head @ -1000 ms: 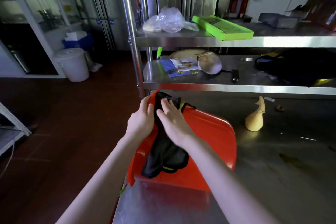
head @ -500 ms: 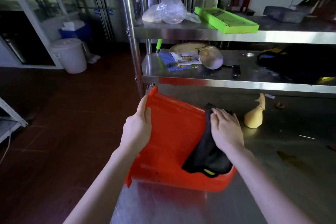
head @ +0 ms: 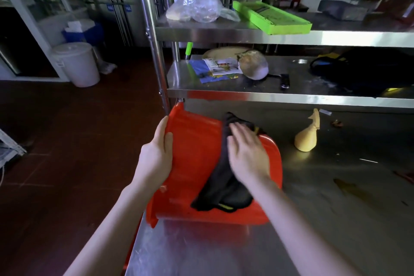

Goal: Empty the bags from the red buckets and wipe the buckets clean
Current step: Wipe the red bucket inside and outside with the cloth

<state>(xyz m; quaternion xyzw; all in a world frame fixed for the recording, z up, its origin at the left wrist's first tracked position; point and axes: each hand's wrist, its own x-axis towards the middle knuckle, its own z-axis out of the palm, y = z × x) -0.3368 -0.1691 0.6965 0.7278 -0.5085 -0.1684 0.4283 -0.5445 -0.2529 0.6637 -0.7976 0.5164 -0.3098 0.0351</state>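
Looks to me like the wiping step is in hand, not the emptying. The red bucket [head: 197,163] lies tipped on its side at the left end of the steel counter [head: 336,219], mouth facing left off the edge, so I can't see inside it or tell whether a bag is still in there.

The left hand [head: 156,154] is at the bucket's rim, fingers straight and laid flat against the wall, bracing rather than grabbing. The right hand [head: 246,152] is flat too, palm down, pressing a black cloth [head: 224,190] onto the upper side of the bucket. Its fingers are a bit blurred. The cloth drapes from the far side of the bucket's wall to the near side, and the near end hangs loose with a bit of yellow trim showing.

My guess at the next move: roll the bucket with the bracing hand so a fresh strip of wall comes up under the cloth, then get to the base and the inside. It needs steady pressure, since the bucket sits right at the counter's edge.
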